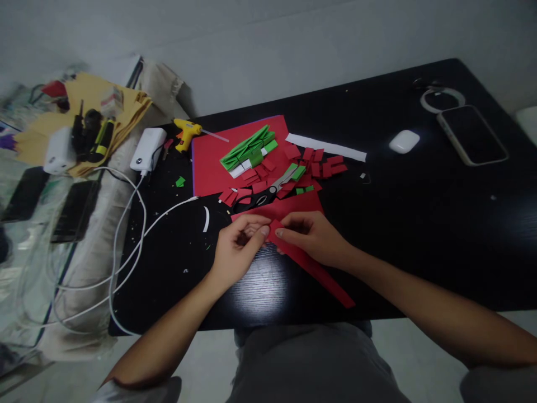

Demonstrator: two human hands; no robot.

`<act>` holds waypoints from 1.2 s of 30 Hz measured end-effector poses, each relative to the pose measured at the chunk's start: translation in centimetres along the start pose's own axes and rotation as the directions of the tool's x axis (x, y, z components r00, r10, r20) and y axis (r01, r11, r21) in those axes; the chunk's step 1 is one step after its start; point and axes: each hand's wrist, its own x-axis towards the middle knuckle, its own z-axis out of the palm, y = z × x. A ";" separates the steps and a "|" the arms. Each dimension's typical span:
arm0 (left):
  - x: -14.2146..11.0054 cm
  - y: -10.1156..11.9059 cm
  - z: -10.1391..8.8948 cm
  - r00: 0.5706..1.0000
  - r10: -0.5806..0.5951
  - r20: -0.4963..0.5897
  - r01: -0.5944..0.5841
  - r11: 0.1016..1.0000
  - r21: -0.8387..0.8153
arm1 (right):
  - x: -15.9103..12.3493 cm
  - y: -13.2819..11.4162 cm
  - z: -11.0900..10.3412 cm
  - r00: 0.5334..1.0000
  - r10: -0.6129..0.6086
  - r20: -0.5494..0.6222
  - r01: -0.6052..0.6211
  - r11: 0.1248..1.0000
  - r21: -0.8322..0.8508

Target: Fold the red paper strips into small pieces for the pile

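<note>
My left hand (pixel 241 243) and my right hand (pixel 312 235) meet near the front of the black table, pinching one end of a red paper strip (pixel 321 273) between thumbs and fingers. The strip's long end slants down to the right. Just beyond my hands lies a red paper sheet (pixel 293 206). Scissors (pixel 272 190) with black handles rest past it, their blades pointing up to the right. Small folded red paper pieces (pixel 312 162) are heaped around the blades, with a few green ones among them. A bundle of folded green paper (pixel 249 148) lies behind the scissors.
A large red sheet (pixel 207 168) lies under the bundle. At the left are a yellow glue gun (pixel 187 133), a white power bank (pixel 147 148) and looping white cables (pixel 145 224). A white paper strip (pixel 327 146), a white earbud case (pixel 404 141) and a phone (pixel 472 135) lie rightward.
</note>
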 end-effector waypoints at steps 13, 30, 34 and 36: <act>0.4 0.0 -0.3 0.989 -0.112 0.094 0.114 0.993 -0.018 | -0.1 0.1 0.0 0.999 0.009 0.047 -0.011 0.999 0.031; 0.1 -0.3 -0.5 0.992 -0.091 0.092 0.090 0.996 0.016 | -0.2 0.0 0.0 0.999 -0.002 0.047 0.001 0.999 0.037; 0.1 -0.4 -0.5 0.991 -0.093 0.096 0.091 0.995 0.030 | -0.1 0.2 0.1 0.999 -0.022 0.024 0.022 1.000 -0.012; 0.0 -0.5 -0.5 0.992 -0.088 0.093 0.085 0.996 0.036 | -0.1 0.4 0.2 0.999 -0.044 0.008 0.044 0.998 -0.037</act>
